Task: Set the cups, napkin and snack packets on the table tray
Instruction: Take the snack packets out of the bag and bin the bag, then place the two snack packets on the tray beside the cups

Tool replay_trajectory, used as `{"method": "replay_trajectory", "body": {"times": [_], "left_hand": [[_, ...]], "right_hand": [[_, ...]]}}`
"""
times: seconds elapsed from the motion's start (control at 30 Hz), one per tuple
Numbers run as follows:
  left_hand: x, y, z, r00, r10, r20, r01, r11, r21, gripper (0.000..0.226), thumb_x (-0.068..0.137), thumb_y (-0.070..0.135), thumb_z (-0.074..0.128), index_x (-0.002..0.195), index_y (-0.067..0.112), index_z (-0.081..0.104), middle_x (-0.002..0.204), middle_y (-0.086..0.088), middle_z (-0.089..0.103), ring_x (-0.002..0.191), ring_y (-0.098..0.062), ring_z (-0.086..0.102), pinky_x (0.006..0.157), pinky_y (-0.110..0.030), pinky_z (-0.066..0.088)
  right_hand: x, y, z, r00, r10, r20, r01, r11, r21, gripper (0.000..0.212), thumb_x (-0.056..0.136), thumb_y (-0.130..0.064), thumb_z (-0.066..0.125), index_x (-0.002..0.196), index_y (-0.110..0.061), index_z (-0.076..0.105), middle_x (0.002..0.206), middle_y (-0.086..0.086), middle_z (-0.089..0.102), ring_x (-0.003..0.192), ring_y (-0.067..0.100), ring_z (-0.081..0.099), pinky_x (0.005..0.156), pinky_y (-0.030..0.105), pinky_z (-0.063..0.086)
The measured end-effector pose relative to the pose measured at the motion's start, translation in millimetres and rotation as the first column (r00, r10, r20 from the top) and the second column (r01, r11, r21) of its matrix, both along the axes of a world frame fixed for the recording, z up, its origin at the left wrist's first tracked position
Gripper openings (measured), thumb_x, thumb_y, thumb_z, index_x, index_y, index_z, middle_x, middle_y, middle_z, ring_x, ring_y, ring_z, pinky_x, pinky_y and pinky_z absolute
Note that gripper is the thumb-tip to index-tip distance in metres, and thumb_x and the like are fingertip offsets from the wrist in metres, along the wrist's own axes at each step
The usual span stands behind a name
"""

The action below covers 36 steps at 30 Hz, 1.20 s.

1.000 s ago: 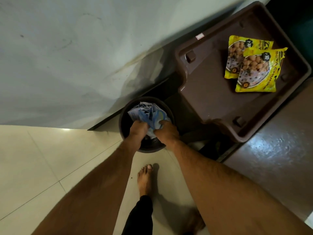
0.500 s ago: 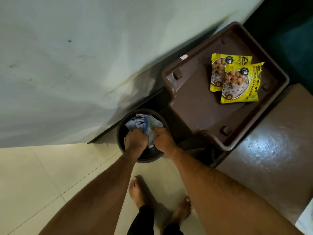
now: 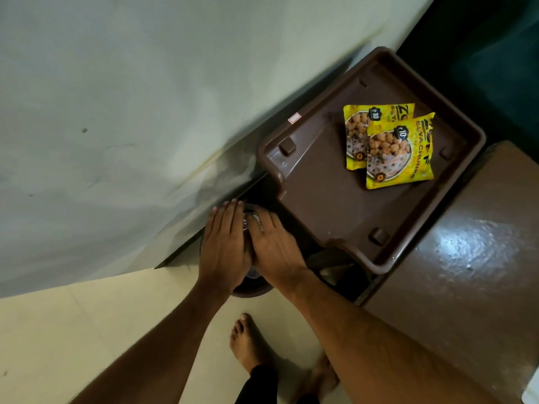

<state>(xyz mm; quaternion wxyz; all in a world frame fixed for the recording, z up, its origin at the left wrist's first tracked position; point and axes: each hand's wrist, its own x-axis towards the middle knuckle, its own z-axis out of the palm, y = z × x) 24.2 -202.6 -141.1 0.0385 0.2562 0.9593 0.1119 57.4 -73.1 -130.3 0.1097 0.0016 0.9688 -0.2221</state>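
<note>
My left hand (image 3: 224,246) and right hand (image 3: 272,243) lie flat, fingers straight and close together, pressing on the crumpled wrappers (image 3: 252,221) in the dark bin (image 3: 250,288) at frame centre, holding nothing; the two yellow snack packets (image 3: 388,145) overlap in the brown tray (image 3: 320,199), upper right; cups and napkin are not in view; I judge I should press evenly, then lift straight out, keeping clear of the tray's edge.

two overlapping snack packets (image 3: 390,147) on tray (image 3: 320,199), bin (image 3: 250,287) left of tray
</note>
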Motion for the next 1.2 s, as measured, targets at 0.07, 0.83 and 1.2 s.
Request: {"method": "replay_trajectory", "body": {"times": [0.07, 0.83, 1.2], "left_hand": [[-9, 4, 17, 0.992, 0.039, -0.119, -0.023, 0.991, 0.131, 0.056, 0.1, 0.029, 0.047, 0.148, 0.0, 0.045, 0.152, -0.019, 0.051, 0.145, -0.032, 0.044, 0.122, -0.051, 0.033], [-66, 229, 100, 0.985, -0.144, -0.097, 0.167, 0.938, 0.303, 0.05, 0.101, 0.022, 0.044, 0.146, 0.002, 0.045, 0.148, -0.019, 0.052, 0.139, -0.032, 0.047, 0.121, -0.042, 0.033], [-99, 296, 96, 0.96, -0.199, 0.198, 0.154, 0.963, 0.223, 0.056, 0.094, 0.051, 0.063, 0.139, 0.019, 0.056, 0.138, -0.004, 0.061, 0.135, -0.027, 0.05, 0.107, -0.049, 0.032]], "right_hand": [[-5, 2, 25, 0.991, -0.036, -0.127, 0.03, 0.998, -0.05, 0.062, 0.09, -0.036, 0.066, 0.142, -0.011, 0.044, 0.143, 0.015, 0.05, 0.124, 0.027, 0.056, 0.093, 0.039, 0.059], [-22, 219, 112, 0.831, -0.462, -0.309, 0.524, 0.837, 0.157, 0.073, 0.081, -0.023, 0.067, 0.147, -0.007, 0.039, 0.152, 0.022, 0.039, 0.138, 0.04, 0.038, 0.112, 0.052, 0.04], [-17, 255, 83, 0.664, -0.74, -0.107, 0.735, 0.672, -0.091, 0.104, 0.075, -0.036, 0.083, 0.153, -0.007, 0.022, 0.141, 0.02, 0.048, 0.131, 0.039, 0.043, 0.11, 0.045, 0.038]]}}
